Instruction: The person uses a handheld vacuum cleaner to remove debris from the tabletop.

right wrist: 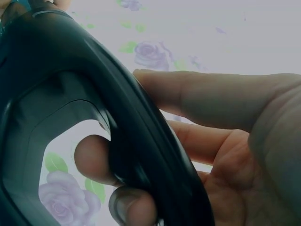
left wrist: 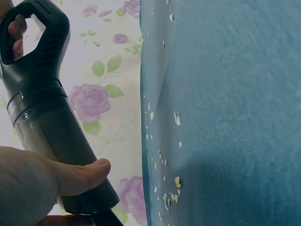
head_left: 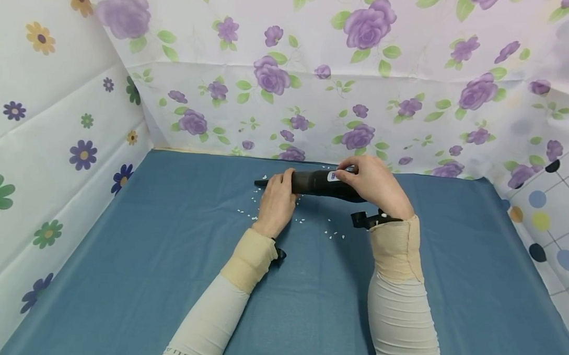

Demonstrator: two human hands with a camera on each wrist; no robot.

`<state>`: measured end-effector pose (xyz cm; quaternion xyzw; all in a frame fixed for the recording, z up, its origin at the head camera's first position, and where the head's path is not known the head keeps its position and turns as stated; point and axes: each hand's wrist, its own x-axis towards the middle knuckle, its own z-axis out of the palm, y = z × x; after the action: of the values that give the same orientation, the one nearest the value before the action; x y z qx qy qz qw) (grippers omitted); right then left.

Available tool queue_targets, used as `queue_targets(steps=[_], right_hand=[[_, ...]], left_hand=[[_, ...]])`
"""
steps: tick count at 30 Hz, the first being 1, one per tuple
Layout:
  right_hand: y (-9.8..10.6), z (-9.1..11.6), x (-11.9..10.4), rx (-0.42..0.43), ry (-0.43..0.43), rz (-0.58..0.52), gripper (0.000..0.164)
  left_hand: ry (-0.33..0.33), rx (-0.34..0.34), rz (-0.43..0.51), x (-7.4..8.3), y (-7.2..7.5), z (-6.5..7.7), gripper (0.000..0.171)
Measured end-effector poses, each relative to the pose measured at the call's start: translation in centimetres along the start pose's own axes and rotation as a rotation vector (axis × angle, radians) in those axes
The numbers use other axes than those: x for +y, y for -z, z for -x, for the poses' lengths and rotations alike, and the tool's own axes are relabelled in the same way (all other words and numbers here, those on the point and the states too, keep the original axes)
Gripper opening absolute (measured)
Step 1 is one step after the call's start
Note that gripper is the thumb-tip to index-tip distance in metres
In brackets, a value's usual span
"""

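A black handheld vacuum cleaner is held sideways over the blue cloth, its narrow nozzle pointing left. My right hand grips its loop handle; in the right wrist view, fingers curl through the opening and the thumb lies along the outside. Around the front of the body, by the nozzle, my left hand holds on, its thumb across the dark barrel in the left wrist view. Small white crumbs lie scattered on the cloth below and around the vacuum.
A blue cloth covers the table. Behind it hangs a white sheet with purple roses. A flower-printed sheet stands along the left, and a dotted one along the right.
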<state>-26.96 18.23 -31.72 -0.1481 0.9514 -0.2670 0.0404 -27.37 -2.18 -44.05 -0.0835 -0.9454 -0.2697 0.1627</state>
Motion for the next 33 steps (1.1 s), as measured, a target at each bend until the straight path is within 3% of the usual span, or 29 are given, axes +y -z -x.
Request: queue_targets(steps=[10, 33], right_hand=[[0.37, 0.24, 0.53, -0.019, -0.024, -0.021, 0.028], [0.44, 0.1, 0.82, -0.039, 0.03, -0.018, 0.025]], left_hand=[[0.009, -0.029, -0.036, 0.72, 0.06, 0.0, 0.056], [0.011, -0.059, -0.071, 0.9, 0.74, 0.45, 0.057]])
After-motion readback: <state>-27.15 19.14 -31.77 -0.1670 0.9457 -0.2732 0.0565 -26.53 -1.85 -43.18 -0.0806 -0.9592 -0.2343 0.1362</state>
